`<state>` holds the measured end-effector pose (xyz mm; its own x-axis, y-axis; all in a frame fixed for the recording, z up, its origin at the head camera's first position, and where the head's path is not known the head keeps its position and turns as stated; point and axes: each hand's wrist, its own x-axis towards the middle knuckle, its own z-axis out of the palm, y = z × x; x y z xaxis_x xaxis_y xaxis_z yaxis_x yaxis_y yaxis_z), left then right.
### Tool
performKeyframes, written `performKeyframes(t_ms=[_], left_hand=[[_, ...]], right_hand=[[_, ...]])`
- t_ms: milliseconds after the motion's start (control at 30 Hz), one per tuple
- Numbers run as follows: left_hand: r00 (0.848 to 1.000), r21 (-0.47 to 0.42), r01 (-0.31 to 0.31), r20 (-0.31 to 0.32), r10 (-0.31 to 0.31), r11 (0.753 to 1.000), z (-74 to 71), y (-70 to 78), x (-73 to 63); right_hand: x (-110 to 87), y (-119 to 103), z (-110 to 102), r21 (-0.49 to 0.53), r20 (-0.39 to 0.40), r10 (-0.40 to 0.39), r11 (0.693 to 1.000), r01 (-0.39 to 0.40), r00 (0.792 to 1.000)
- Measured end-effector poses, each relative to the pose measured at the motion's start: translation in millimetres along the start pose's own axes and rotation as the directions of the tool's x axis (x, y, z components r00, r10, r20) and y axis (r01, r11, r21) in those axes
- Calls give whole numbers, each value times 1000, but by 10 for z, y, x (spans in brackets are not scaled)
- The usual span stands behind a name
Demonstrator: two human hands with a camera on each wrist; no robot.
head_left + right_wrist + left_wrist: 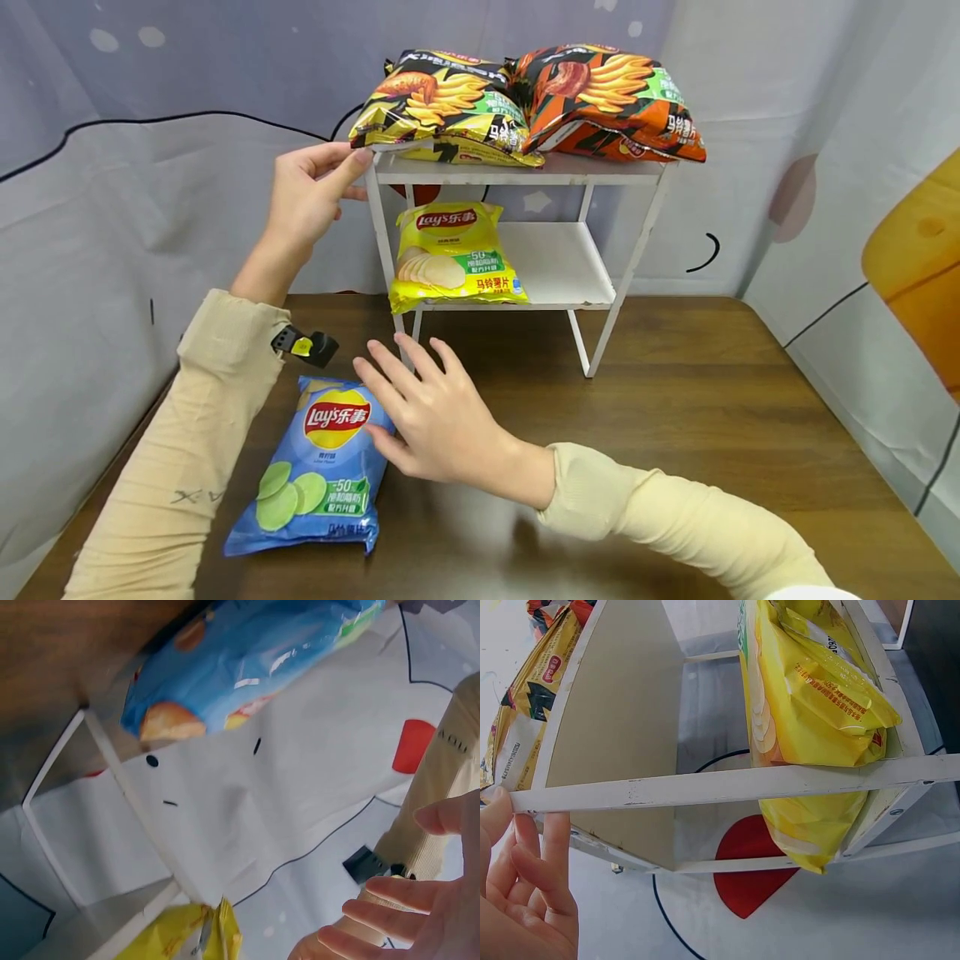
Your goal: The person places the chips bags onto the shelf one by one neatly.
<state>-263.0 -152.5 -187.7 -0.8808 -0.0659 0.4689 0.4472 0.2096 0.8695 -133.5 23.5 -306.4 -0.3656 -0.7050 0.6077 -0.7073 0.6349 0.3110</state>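
Observation:
My left hand point(303, 200) pinches the upper left front corner of a white two-tier shelf point(517, 174). In the left wrist view, the thumb of that hand point(532, 892) lies on one side of the corner and fingers on the other. My right hand point(442, 417) hovers with fingers spread, overlapping the right edge of a blue Lay's chip bag point(330, 467). That bag lies on the table. A yellow Lay's chip bag point(457, 258) leans on the left of the lower tier. On the top tier sit a black-and-yellow chip bag point(450, 100) and an orange-and-black chip bag point(607, 100).
The shelf stands toward the back of a brown wooden table point(675, 450). Patterned cloth point(187, 67) hangs behind and beside it. A black wrist camera point(303, 346) is strapped at the left sleeve.

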Motion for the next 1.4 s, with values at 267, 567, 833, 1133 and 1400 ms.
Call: performKeyframes(t_ms=[267, 567, 833, 1133, 1400], left_hand=[[1000, 5, 6, 2, -6, 1000, 1, -7, -15], [1000, 0, 16, -1, -16, 1000, 3, 7, 4], [1000, -7, 26, -4, -26, 1000, 5, 5, 4], [1000, -22, 26, -4, -26, 999, -1, 3, -2], [999, -7, 32, -5, -32, 999, 5, 12, -8]], right_hand=[[-115, -213, 76, 40, 53, -21, 999, 19, 998], [-197, -469, 143, 47, 176, -81, 996, 74, 981], [-248, -663, 211, 56, 195, -126, 991, 117, 973], [-310, -867, 296, 69, 278, -151, 988, 137, 949], [-348, -947, 369, 68, 342, -155, 988, 140, 927]])
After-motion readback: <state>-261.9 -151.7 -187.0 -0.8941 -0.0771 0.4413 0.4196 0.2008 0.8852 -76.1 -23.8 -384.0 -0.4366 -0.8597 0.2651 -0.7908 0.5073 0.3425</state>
